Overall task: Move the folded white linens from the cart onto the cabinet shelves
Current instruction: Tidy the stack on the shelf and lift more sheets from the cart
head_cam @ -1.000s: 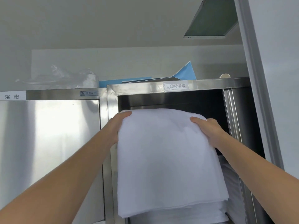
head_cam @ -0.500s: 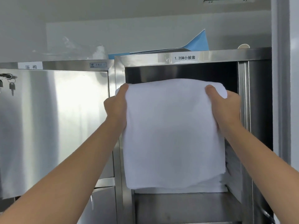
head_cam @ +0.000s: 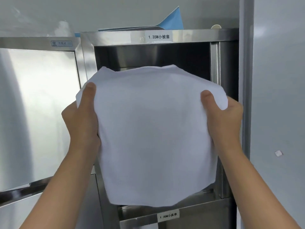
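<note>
A folded white linen (head_cam: 155, 133) fills the middle of the head view, held up in front of the open top compartment of the steel cabinet (head_cam: 165, 53). My left hand (head_cam: 82, 116) grips its left edge, thumb on the front. My right hand (head_cam: 222, 116) grips its right edge the same way. The linen's top edge leans toward the dark opening and its lower part hangs over the compartment's front. The shelf behind it and anything lying there are hidden. The cart is out of view.
A closed steel door (head_cam: 38, 113) stands to the left. Blue folders (head_cam: 171, 22) lie on the cabinet top. A labelled lower compartment (head_cam: 168, 217) sits beneath. A steel post (head_cam: 245, 96) and a white wall bound the right side.
The view has tilted down and closer. The linen, which earlier lay against the stack in the opening, is now held lower and nearer to me, with both hands gripping further down its sides.
</note>
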Action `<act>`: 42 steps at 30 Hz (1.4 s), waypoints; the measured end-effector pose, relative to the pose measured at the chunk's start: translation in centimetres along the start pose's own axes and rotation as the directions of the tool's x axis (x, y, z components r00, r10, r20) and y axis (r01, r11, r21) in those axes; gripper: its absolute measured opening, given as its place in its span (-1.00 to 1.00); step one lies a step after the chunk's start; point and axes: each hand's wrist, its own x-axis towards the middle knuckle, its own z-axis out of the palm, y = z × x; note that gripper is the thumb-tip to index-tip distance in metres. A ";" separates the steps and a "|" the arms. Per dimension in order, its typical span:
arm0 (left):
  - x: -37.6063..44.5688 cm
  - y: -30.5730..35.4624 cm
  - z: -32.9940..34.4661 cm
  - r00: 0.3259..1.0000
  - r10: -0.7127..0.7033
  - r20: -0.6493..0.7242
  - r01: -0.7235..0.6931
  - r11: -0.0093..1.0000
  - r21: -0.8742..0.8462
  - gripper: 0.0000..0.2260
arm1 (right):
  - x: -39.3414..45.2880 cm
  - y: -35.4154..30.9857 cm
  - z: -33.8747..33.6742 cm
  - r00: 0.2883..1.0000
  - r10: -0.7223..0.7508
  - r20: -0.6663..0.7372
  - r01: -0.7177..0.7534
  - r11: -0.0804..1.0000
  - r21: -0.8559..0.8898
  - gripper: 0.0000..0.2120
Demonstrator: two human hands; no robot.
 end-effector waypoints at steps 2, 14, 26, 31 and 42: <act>-0.7 -0.1 0.1 1.000 0.020 0.023 -0.020 1.000 -0.006 -0.61 | -0.5 0.1 -0.9 0.999 -0.021 -0.032 0.021 1.000 -0.018 -0.49; 0.1 -0.2 0.6 0.987 0.018 0.157 0.005 0.989 -0.148 -0.70 | -2.6 -3.3 -0.9 0.962 -0.226 -0.155 0.200 0.966 -0.166 -0.45; 0.1 0.5 1.6 0.917 -0.025 0.397 0.156 0.940 -0.302 -0.69 | -9.0 -8.8 -1.4 0.782 -0.549 -0.296 0.402 0.806 -0.435 -0.47; -1.8 0.2 2.5 0.859 -0.097 0.503 0.290 0.902 -0.320 -0.66 | -11.8 -12.0 -3.0 0.713 -0.652 -0.258 0.412 0.688 -0.597 -0.47; -9.4 1.2 4.2 0.730 -0.160 0.664 0.529 0.748 -0.401 -0.66 | -17.1 -18.8 -6.5 0.611 -0.766 -0.202 0.335 0.481 -0.810 -0.43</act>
